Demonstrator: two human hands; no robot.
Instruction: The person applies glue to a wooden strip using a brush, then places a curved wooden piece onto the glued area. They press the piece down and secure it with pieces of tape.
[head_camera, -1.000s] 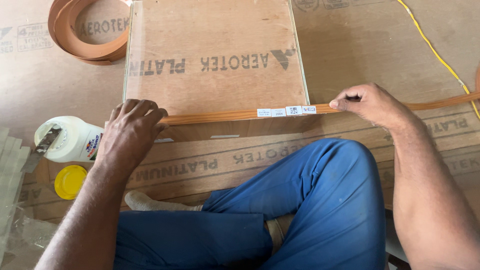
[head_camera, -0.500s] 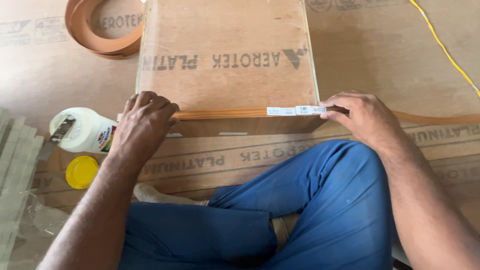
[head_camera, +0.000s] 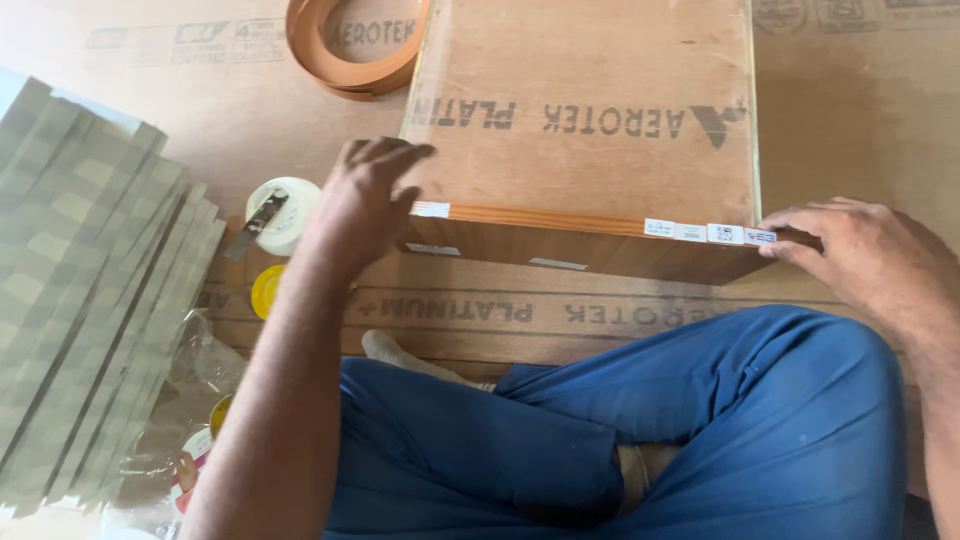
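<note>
Sitting cross-legged on the plywood floor (head_camera: 150, 160), I have a brown board (head_camera: 590, 130) lying flat in front of my knees, and everything else I place by that board. Along its near edge runs a thin orange-brown edge band (head_camera: 545, 218), with small white stickers near each end. My left hand (head_camera: 365, 205) rests on the board's near left corner, palm down, fingers spread loosely and lying flat over the corner where the band begins; it grips nothing, only presses. My right hand (head_camera: 850, 255) is at the board's near right corner, fingers curled and fingertips pinching at the band's end beside the stickers, though I cannot tell how firmly the band is caught between them. Just left of the board, beside my left wrist, stands a white glue bottle (head_camera: 285, 212) with a metal blade (head_camera: 255, 225) lying across it, and a yellow cap (head_camera: 267, 290) sits nearer to me than the bottle. Beyond the board's far left corner lies a coil of the same orange-brown band (head_camera: 350, 55), touching the board's edge. Well to the left of the board is a fanned pile of pale green strips (head_camera: 90, 280), with crumpled clear plastic (head_camera: 190, 400) at its near end. My blue trousers (head_camera: 620, 430) fill the space on the near side of the board.
</note>
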